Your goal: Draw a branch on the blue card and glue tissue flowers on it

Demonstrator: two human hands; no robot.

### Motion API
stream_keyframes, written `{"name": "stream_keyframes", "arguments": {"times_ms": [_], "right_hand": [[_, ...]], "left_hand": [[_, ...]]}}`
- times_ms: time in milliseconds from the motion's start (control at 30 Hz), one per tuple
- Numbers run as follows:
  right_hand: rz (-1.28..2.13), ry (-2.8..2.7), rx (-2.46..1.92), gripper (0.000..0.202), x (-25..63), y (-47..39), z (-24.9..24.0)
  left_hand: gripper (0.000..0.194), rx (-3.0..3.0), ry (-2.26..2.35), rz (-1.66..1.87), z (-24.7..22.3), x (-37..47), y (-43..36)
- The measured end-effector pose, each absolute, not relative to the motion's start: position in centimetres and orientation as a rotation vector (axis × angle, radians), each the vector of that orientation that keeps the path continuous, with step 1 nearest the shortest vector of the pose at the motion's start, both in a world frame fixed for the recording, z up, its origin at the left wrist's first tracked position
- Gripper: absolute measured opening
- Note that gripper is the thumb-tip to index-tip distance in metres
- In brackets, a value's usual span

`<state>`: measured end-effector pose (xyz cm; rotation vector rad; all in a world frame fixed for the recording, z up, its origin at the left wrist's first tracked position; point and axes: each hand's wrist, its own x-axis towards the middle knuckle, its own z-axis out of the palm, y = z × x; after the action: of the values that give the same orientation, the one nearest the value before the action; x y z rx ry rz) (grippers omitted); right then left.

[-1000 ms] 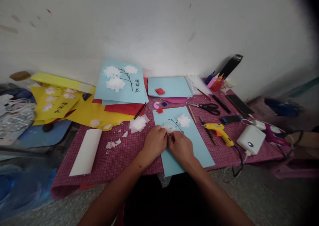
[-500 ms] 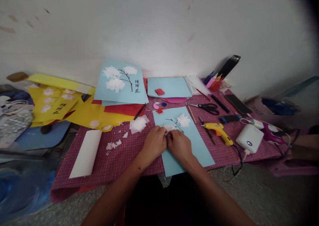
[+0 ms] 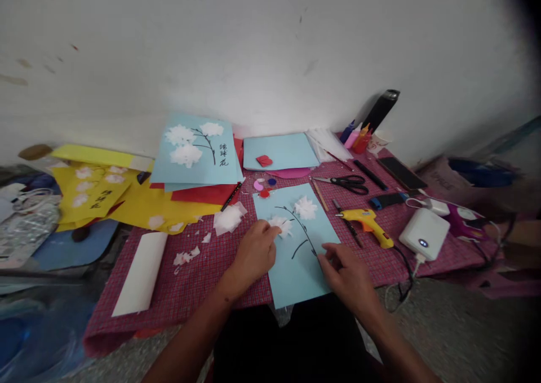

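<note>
A light blue sheet (image 3: pixel 296 284) lies before me with a drawn dark branch. One white paper flower (image 3: pixel 305 207) sits at the branch's upper right. The fingertips of my left hand (image 3: pixel 256 250) are closed at the left edge of a second white paper flower (image 3: pixel 282 226), lower on the branch; its other fingers are curled under. Over the sheet's lower right edge, by the bottom of the branch, my right hand (image 3: pixel 346 270) holds nothing and has its fingers apart.
Left of the sheet are a stack of white tissue petals (image 3: pixel 229 218), scraps (image 3: pixel 186 256) and a white paper roll (image 3: pixel 141 273). To the right lie scissors (image 3: pixel 346 183), a yellow glue gun (image 3: pixel 367 224) and a white power bank (image 3: pixel 424 234). Finished blue card (image 3: pixel 196 172) stands behind.
My right hand has left the lower flower and moved right and down, opening. My left hand stays by that flower. More of the drawn branch now shows.
</note>
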<state>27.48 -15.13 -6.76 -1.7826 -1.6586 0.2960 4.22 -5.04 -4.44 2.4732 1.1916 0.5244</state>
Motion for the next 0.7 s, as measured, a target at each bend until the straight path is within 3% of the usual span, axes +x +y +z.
{"name": "stream_keyframes", "arguments": {"times_ms": [100, 300, 700], "right_hand": [[0.266, -1.649, -1.744, 0.018, 28.3, -14.8, -7.6], [0.193, -1.731, -1.687, 0.014, 28.2, -15.0, -8.4], [0.204, -1.777, -1.610, 0.011, 28.4, -15.3, -8.0]], "left_hand": [[0.051, 2.658, 1.175, 0.367, -4.0, 4.5, -5.6], [0.040, 2.743, 1.223, 0.191, -3.8, 4.7, -6.2], [0.049, 2.664, 1.286, 0.187, -5.0, 4.0, -6.8]]}}
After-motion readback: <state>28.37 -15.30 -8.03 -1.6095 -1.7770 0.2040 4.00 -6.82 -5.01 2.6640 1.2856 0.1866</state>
